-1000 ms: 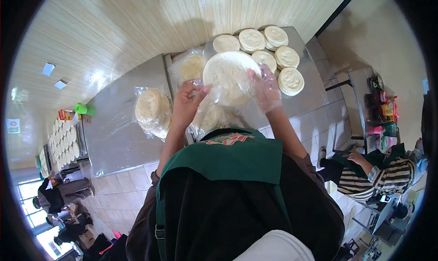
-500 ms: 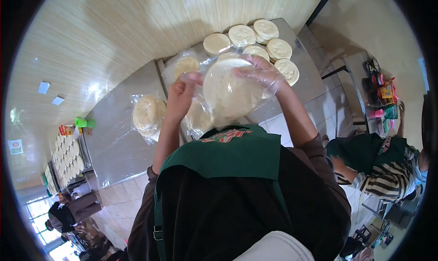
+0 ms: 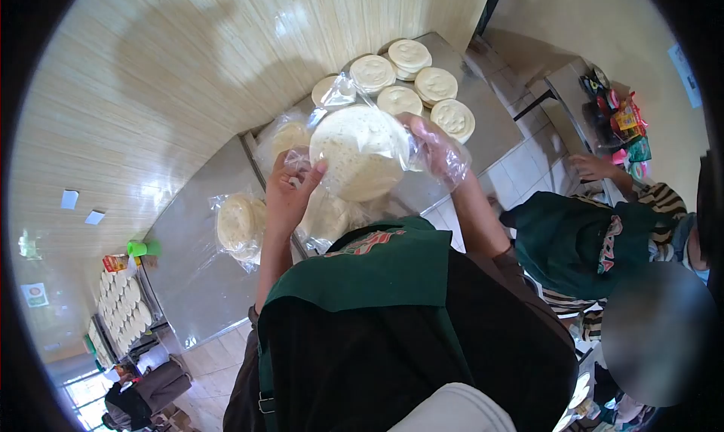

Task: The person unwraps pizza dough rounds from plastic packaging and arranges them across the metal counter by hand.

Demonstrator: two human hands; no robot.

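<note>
**Two-Handed Support**

Your left hand (image 3: 290, 188) is clamped on the left edge of the flatbread (image 3: 358, 160); your plastic-covered right hand (image 3: 439, 149) clamps the right. Support both edges evenly above the tabletop (image 3: 489, 121), without creasing. Stacked flatbreads (image 3: 452, 120) lie beyond.

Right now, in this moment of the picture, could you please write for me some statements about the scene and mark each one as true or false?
1. The left hand and the right hand are at opposite sides of the held bread. True.
2. The left hand is touching nothing. False: it grips clear plastic at the bread's left edge.
3. Clear plastic covers part of the right hand. True.
4. A green cup is on the right side of the picture. False: the green cup is on the left, at the far end of the table.
5. A bagged bread stack lies left of the left hand. True.
</note>
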